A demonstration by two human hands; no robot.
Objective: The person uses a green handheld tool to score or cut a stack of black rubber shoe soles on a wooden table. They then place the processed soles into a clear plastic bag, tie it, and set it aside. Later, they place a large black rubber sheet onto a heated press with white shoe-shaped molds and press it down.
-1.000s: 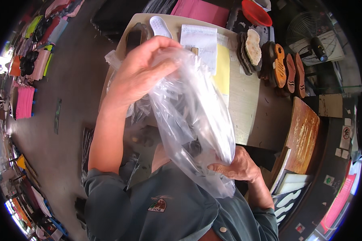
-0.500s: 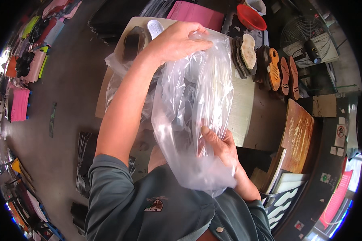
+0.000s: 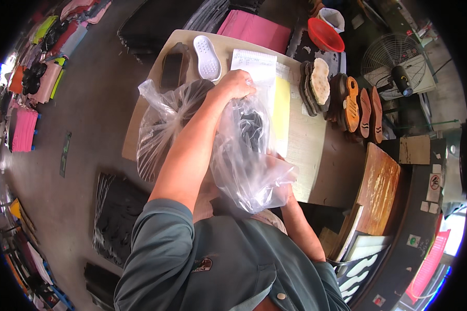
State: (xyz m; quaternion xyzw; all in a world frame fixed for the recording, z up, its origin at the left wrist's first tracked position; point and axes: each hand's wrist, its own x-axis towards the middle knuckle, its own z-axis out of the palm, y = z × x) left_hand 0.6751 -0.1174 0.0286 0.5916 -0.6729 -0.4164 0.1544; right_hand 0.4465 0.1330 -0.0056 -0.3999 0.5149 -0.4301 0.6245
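Clear plastic bag (image 3: pixel 244 155) holding dark soles, gripped by left hand (image 3: pixel 237 84).

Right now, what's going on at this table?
A person stands at a pale table, handling a clear plastic bag with dark pieces inside. The left hand grips the bag's top, raised over the table; the right hand is under its lower end, mostly hidden by plastic. A second clear bag sits at the left. A white shoe sole, papers and a row of soles lie on the table.
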